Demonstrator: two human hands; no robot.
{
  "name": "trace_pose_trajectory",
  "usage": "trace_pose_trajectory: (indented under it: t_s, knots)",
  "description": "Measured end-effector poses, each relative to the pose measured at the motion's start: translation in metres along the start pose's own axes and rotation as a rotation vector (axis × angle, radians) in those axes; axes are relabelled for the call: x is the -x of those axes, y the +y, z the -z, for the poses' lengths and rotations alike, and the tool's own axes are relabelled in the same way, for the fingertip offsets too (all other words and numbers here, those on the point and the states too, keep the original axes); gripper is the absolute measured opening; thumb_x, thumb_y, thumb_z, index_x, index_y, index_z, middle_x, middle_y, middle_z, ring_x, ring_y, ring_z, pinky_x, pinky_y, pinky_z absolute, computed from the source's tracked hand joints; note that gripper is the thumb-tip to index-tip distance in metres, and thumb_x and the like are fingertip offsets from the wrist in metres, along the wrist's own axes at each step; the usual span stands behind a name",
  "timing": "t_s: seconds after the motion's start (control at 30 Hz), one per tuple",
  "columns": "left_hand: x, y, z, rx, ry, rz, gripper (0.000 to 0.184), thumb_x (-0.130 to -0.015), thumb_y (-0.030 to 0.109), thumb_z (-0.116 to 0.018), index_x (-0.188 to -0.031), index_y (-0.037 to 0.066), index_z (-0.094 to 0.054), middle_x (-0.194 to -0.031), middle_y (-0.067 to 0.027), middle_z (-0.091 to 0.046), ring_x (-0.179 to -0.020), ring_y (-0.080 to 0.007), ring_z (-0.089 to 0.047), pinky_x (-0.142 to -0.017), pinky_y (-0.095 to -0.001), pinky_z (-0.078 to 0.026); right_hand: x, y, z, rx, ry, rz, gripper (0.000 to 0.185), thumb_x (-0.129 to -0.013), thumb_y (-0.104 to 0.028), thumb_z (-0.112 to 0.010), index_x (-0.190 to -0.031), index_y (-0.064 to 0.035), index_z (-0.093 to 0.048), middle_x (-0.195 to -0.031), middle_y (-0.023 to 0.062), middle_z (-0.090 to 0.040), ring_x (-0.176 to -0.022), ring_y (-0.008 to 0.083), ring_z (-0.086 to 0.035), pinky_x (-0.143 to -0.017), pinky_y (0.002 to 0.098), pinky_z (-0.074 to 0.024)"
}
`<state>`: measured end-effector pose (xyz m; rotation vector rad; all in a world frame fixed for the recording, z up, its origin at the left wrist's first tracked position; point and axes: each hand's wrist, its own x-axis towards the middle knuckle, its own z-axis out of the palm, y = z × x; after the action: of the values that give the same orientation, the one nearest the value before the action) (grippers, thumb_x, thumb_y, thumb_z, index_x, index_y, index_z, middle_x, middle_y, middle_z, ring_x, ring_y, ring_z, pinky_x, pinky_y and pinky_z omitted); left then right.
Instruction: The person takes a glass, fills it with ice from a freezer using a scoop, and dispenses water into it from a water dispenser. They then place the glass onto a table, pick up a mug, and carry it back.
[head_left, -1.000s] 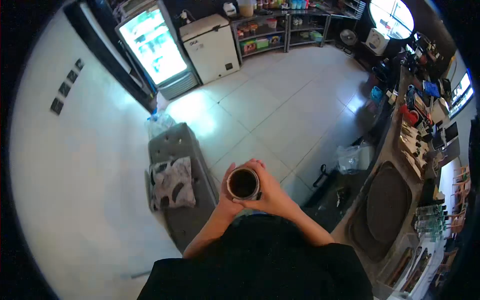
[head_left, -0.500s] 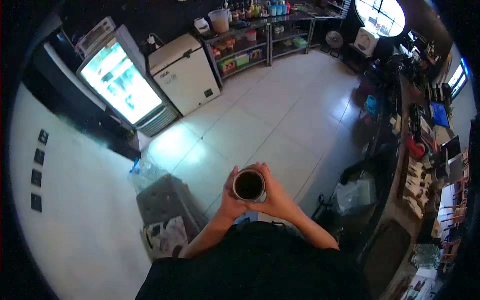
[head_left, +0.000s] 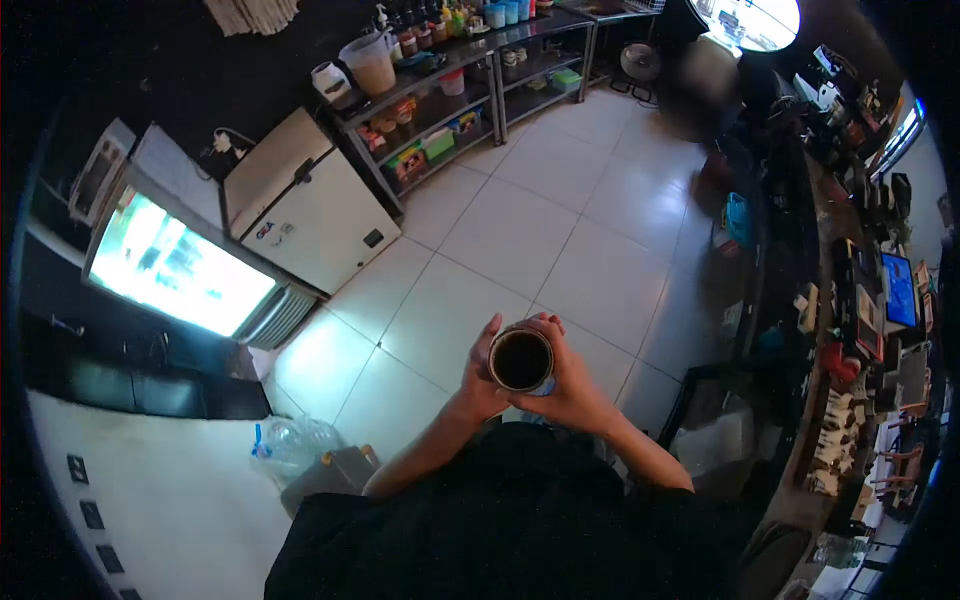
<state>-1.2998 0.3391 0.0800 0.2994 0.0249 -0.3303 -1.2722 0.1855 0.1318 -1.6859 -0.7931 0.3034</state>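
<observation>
A round, open-topped cup (head_left: 522,360) with a pale rim is held upright in front of my body, its inside dark brown to black. My left hand (head_left: 481,385) is wrapped round its left side. From the right, my right hand (head_left: 572,385) closes round the same cup, with the thumb passing along its near side. A bit of blue shows on the cup's lower right wall. Most of the wall is hidden by my fingers, and I cannot tell whether the dark inside is liquid or powder.
Ahead lies a tiled floor (head_left: 500,235). At left stand a lit glass-door fridge (head_left: 180,265) and a white chest freezer (head_left: 310,205). Metal shelving (head_left: 430,125) with tubs and bottles lines the back. A long cluttered counter (head_left: 815,400) runs along the right. Plastic bags (head_left: 295,450) lie at lower left.
The view has moved forward and turned, so the fridge, freezer and shelving sit further left. Both hands still hold the cup, which appears slightly further right in view.
</observation>
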Motion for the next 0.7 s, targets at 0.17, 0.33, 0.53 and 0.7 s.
trace_pose_trajectory:
  t_s: [0.17,0.33,0.53,0.7]
  knots:
    - [-0.123,0.048,0.027,0.061,0.046,0.025,0.063,-0.105,0.049,-0.027,-0.135,-0.002,-0.049,-0.138,-0.0173,-0.052,-0.135,-0.0287,-0.044,-0.116,-0.0442,-0.031,-0.101,0.053,0.065,0.041,0.0,0.081,0.079,-0.07,-0.016,-0.085,-0.134,-0.002,-0.04,-0.131,0.0183,-0.051,-0.127,0.035,-0.05,-0.107,0.0437,-0.0388]
    - [-0.255,0.092,0.047,-0.005,0.188,0.011,0.059,-0.105,0.05,-0.029,-0.127,0.0,-0.053,-0.123,-0.014,-0.055,-0.121,-0.0267,-0.05,-0.109,-0.0425,-0.038,-0.216,0.101,0.143,0.072,-0.019,0.041,0.086,-0.068,-0.024,-0.089,-0.135,-0.0021,-0.04,-0.124,0.0185,-0.058,-0.121,0.0339,-0.055,-0.105,0.0429,-0.0415]
    - [-0.399,0.147,0.042,-0.133,-0.011,-0.04,0.059,-0.104,0.051,-0.03,-0.127,0.002,-0.053,-0.125,-0.0137,-0.055,-0.119,-0.0267,-0.051,-0.107,-0.0425,-0.039,-0.33,0.147,0.224,0.046,-0.003,0.056,0.082,-0.068,-0.022,-0.088,-0.133,-0.0023,-0.042,-0.124,0.0189,-0.057,-0.121,0.0355,-0.055,-0.104,0.043,-0.0423]
    - [-0.529,0.203,0.066,0.011,-0.102,0.011,0.064,-0.105,0.048,-0.021,-0.134,-0.001,-0.051,-0.138,-0.0169,-0.053,-0.13,-0.0284,-0.048,-0.112,-0.0423,-0.036,-0.428,0.199,0.292,0.197,0.067,0.102,0.081,-0.068,-0.02,-0.087,-0.134,-0.0016,-0.042,-0.126,0.0185,-0.056,-0.123,0.0352,-0.054,-0.107,0.0431,-0.0401]
